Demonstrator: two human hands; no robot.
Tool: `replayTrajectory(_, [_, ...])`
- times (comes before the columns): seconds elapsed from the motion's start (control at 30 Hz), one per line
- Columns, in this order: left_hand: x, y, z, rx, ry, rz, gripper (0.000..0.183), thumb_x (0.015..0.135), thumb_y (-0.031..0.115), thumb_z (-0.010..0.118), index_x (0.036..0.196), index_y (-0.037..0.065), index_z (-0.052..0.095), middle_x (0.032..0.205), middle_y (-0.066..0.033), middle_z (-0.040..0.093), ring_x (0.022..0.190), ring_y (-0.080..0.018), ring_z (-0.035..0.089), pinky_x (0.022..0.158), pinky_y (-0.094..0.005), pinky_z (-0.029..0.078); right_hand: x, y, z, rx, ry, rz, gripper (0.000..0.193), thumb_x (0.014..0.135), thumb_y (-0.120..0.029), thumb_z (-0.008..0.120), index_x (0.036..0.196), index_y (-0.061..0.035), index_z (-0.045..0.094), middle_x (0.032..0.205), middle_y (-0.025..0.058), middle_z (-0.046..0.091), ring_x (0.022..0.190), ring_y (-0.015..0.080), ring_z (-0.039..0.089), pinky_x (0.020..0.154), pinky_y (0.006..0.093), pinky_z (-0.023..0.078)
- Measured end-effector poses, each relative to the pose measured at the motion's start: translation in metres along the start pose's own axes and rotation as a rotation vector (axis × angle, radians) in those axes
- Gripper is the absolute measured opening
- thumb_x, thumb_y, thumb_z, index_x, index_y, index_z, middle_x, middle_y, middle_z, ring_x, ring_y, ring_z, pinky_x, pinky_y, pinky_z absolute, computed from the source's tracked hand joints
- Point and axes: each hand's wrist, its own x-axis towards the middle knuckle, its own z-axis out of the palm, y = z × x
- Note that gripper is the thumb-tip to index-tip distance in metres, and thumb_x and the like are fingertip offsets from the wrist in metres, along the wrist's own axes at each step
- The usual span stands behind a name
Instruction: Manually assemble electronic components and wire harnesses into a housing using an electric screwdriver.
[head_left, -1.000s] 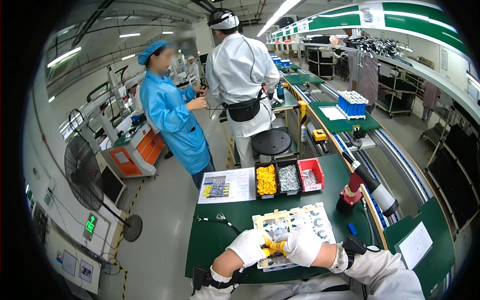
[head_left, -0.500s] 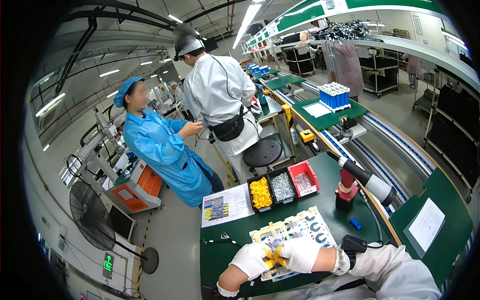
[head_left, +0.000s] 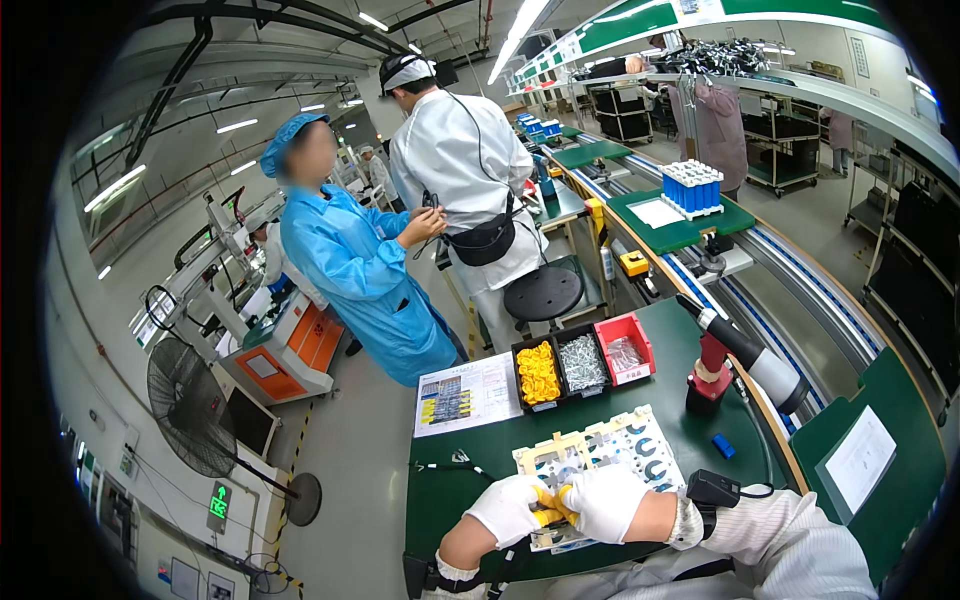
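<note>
My left hand [head_left: 508, 512] and my right hand [head_left: 600, 503] wear white gloves with yellow fingertips. Their fingers are bent and drawn together over the near half of a pale plate [head_left: 657, 448] with rows of round holes and dark curved shapes. A cream-coloured frame [head_left: 545, 459] lies along the plate's far left part. Both hands are closed at the fingertips, almost touching each other; whatever they pinch is hidden by the gloves.
Beyond the plate stand a bin of yellow plastic parts [head_left: 538, 375], a bin of screws [head_left: 582, 363] and a red bin [head_left: 626, 348]. A printed sheet [head_left: 463, 402] lies left, a blue cylinder [head_left: 723, 446] right, near a black-and-red tool [head_left: 712, 370]. Two people stand ahead.
The whole scene has shifted slightly right in the picture as the head turned. My hands stay together over the plate. The person in blue has raised their hands a little.
</note>
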Motion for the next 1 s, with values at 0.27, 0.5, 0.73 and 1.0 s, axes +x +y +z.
replayTrajectory(0.27, [0.003, 0.003, -0.003, 0.083, -0.051, 0.005, 0.029, 0.085, 0.026, 0.078, 0.108, 0.008, 0.076, 0.104, -0.0135, 0.074, 0.098, -0.0342, 0.070, 0.090, -0.0388, 0.057, 0.005, -0.011, -0.004, -0.068, 0.024, -0.038, 0.015, 0.090, -0.018, 0.068, 0.092, -0.0046, 0.074, 0.083, 0.0169, 0.071, 0.073, 0.0361, 0.072, 0.063, 0.0458, 0.056])
replayTrajectory(0.5, [0.000, 0.002, 0.007, 0.064, 0.100, 0.124, 0.020, 0.084, 0.022, 0.077, 0.099, 0.008, 0.077, 0.097, -0.0115, 0.075, 0.093, -0.0328, 0.070, 0.087, -0.0405, 0.058, -0.003, -0.001, 0.007, -0.034, 0.075, -0.030, 0.017, 0.093, -0.022, 0.070, 0.093, -0.0060, 0.074, 0.083, 0.0161, 0.072, 0.073, 0.0355, 0.071, 0.062, 0.0453, 0.055])
replayTrajectory(0.73, [0.006, 0.019, -0.006, 0.094, 0.003, 0.037, 0.020, 0.083, 0.023, 0.076, 0.097, 0.010, 0.081, 0.097, -0.0111, 0.075, 0.093, -0.0318, 0.071, 0.086, -0.0395, 0.057, -0.023, 0.002, -0.016, 0.166, 0.165, -0.051, 0.018, 0.093, -0.014, 0.074, 0.109, -0.0079, 0.077, 0.086, 0.0169, 0.073, 0.075, 0.0341, 0.071, 0.069, 0.0400, 0.058])
replayTrajectory(1.0, [0.004, 0.011, 0.001, 0.104, 0.041, 0.056, 0.018, 0.088, 0.023, 0.073, 0.098, 0.010, 0.082, 0.099, -0.0116, 0.076, 0.093, -0.0322, 0.072, 0.087, -0.0389, 0.058, -0.095, 0.116, 0.006, 0.487, 1.049, 0.615, 0.042, 0.095, 0.006, 0.067, 0.137, -0.0027, 0.064, 0.118, 0.0072, 0.069, 0.101, 0.0157, 0.065, 0.090, 0.0282, 0.053])
